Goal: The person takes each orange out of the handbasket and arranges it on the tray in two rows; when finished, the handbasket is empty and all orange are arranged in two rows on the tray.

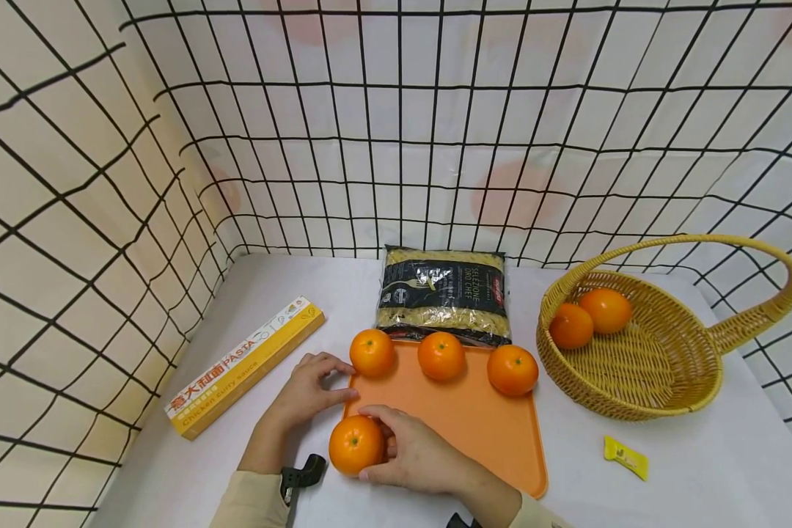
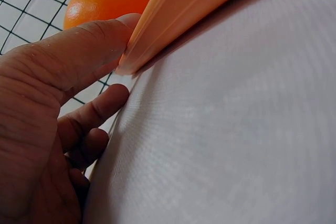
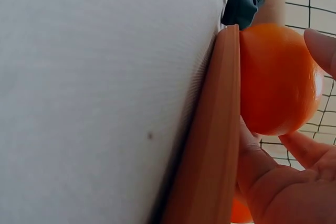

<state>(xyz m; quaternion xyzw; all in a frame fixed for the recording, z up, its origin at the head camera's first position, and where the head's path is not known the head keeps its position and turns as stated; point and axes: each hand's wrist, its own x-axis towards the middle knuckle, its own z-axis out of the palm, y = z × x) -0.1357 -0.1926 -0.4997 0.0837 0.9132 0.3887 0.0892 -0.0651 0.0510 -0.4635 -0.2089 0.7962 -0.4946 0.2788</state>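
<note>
My right hand (image 1: 422, 451) holds an orange (image 1: 355, 445) at the front left corner of an orange-coloured tray (image 1: 449, 418), its thumb and fingers round the fruit's right side. In the right wrist view that orange (image 3: 278, 80) sits against the tray's rim (image 3: 215, 124). Beside the tray's left edge, my left hand (image 1: 312, 389) has its thumb (image 2: 89, 45) touching the rim, with the other fingers loosely bent. Three more fruits line the tray's back edge: a left orange (image 1: 372, 353), a middle orange (image 1: 441, 356) and a right orange (image 1: 512, 369).
A wicker basket (image 1: 633, 407) with a tall handle stands at right, holding two oranges (image 1: 605, 310). Behind the tray lies a pasta bag (image 1: 442, 290). A long yellow pasta box (image 1: 247, 367) is at left, and a small yellow packet (image 1: 625, 457) at right. Black wire mesh (image 1: 402, 147) encloses the table.
</note>
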